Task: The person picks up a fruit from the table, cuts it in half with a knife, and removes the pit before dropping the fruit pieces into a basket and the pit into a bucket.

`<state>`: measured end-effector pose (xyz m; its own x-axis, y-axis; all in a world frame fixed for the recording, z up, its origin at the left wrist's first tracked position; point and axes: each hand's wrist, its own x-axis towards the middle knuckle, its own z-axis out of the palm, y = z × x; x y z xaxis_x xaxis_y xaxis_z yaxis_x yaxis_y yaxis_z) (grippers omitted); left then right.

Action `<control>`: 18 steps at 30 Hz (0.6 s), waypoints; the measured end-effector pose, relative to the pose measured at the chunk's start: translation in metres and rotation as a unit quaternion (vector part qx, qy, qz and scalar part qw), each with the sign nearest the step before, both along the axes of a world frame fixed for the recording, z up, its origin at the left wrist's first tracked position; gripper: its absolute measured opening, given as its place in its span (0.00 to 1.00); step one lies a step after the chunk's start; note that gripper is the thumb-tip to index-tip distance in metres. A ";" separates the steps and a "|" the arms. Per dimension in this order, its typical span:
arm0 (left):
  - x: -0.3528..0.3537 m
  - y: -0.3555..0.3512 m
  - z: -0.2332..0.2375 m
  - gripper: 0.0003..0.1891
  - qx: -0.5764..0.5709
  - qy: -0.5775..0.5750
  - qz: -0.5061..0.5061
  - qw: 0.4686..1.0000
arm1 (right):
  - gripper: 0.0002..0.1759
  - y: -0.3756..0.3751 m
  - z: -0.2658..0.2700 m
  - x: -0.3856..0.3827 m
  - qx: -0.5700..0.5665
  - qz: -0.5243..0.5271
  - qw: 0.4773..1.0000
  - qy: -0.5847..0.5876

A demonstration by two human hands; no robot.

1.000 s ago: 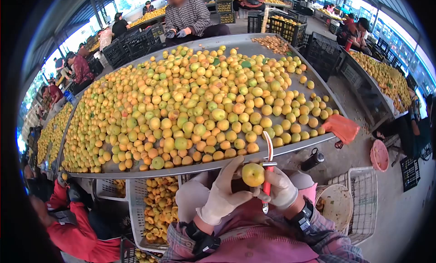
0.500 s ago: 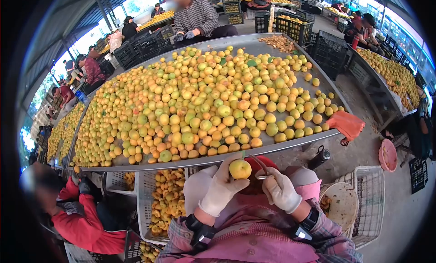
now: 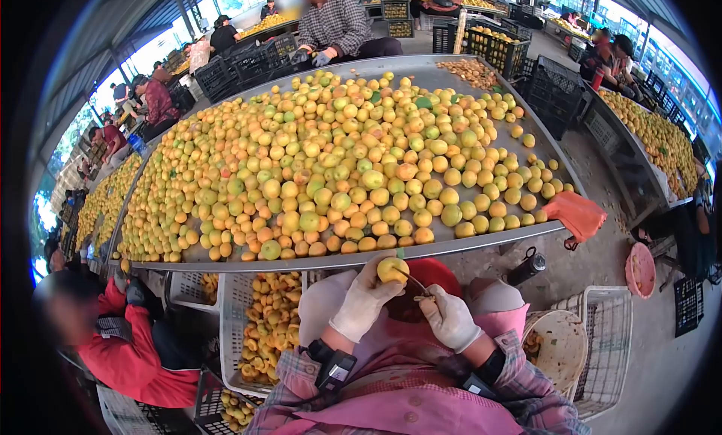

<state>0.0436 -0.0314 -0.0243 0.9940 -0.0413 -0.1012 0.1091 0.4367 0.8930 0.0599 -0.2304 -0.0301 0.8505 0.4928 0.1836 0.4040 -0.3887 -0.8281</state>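
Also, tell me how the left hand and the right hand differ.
The left hand holds a yellow fruit; the right hand grips a thin tool that meets it. The left hand is nearer the edge of the table, the right hand farther back. Both wear off-white gloves.

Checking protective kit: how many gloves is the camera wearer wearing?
2: one on the left hand, which holds a yellow fruit, and one on the right hand, which grips a thin tool. Both show.
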 end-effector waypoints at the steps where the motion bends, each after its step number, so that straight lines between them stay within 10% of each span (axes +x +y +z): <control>1: 0.001 0.000 -0.001 0.27 0.002 -0.007 -0.001 1.000 | 0.13 0.001 -0.001 0.000 -0.009 -0.002 1.000 -0.012; 18: -0.004 0.007 0.014 0.27 0.230 -0.082 0.057 0.968 | 0.11 0.017 0.005 -0.005 -0.075 -0.050 0.986 -0.137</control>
